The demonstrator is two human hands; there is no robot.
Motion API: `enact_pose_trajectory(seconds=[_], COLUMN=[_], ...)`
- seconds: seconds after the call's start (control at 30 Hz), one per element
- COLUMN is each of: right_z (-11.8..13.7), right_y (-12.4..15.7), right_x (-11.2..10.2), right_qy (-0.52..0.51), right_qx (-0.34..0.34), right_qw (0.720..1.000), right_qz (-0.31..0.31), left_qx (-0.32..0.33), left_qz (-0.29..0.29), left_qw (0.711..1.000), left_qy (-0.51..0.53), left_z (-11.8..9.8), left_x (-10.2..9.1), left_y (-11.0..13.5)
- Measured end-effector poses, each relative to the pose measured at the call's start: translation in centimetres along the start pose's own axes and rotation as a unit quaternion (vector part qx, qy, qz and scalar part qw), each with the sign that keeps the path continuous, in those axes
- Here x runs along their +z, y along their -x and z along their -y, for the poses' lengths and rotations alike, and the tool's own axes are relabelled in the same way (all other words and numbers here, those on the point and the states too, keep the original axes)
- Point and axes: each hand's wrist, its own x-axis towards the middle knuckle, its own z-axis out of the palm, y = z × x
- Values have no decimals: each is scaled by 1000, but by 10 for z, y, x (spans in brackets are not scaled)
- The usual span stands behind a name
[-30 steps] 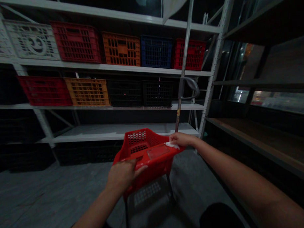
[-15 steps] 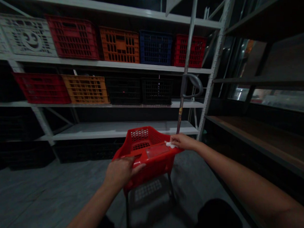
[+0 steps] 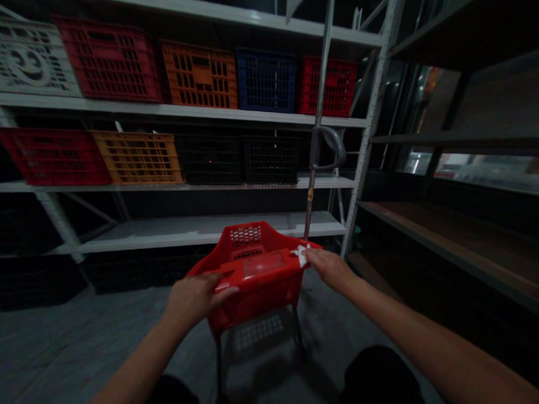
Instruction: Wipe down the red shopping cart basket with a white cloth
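Cart is positioned on the near side of the white rack; its handle is held at the left end by the left hand, fingers hooked over, thumb apart. White cloth is covered partly by the right hand at the handle's right end; pinched or just pressed, can't be told. Work is judged mid-way, cloth in contact; portions done or left can't be distinguished.

A smiling face decorates the side of a white crate, the one sign that can be made out. A small yellow label, bearing a dark mark too small to read, sits on a metal pole. On a red shopping cart, a rectangular panel shows no legible lettering. No brand, word or number can be read.
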Motion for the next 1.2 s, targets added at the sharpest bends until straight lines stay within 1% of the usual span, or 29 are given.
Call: enact_pose_trajectory(seconds=[0.07,0.13,0.2,0.27,0.3,0.37,0.5,0.57,0.63,0.7,0.73,0.77,0.83,0.9,0.97,1.03,1.1,1.17,1.2], right_z=[-7,-11,-10,-4,1,14,46,55,54,41,32,23,7,3,11,28,49,69,78], right_y=[0,-1,-2,-3,-4,-9,-27,-31,-28,-18,-12,-5,9,20,26,26,21,11,5], right_x=[-1,4,13,25,30,36,37,35,33,30,29,29,32,40,51,62,71,77,81], right_qy=[9,2,-21,-53,-67,-82,-78,-88,-103,-109,-106,-98,-83,-93,-128,-170,-209,-239,-249], right_qx=[76,139,167,174,176,179,162,126,65,10,0,6,46,105,166,225,261,274,273], right_qw=[997,990,982,971,966,962,975,981,986,987,987,986,980,964,935,892,851,826,823], right_qz=[2,-23,-84,-154,-177,-187,-133,-115,-111,-115,-122,-135,-174,-228,-287,-354,-405,-430,-432], left_qx=[6,10,22,33,39,57,142,153,149,144,143,144,148,149,148,145,147,150,153], left_qz=[3,1,-29,-85,-112,-145,-152,-146,-135,-124,-120,-118,-117,-120,-122,-128,-137,-143,-140], left_qw=[1000,1000,999,996,993,988,978,977,979,980,981,981,981,980,980,980,978,977,977], left_qy=[12,20,20,15,14,19,34,38,44,51,54,56,53,49,48,50,50,52,54], left_z=[5,8,6,-3,-11,-35,-90,-104,-106,-100,-97,-94,-90,-92,-97,-103,-108,-112,-113], left_x=[0,-2,-5,-8,-9,-10,-5,0,4,7,7,7,7,6,6,7,8,8,8], left_y=[-3,-4,-3,-1,0,-3,-20,-28,-32,-33,-32,-32,-31,-32,-34,-37,-40,-43,-45])
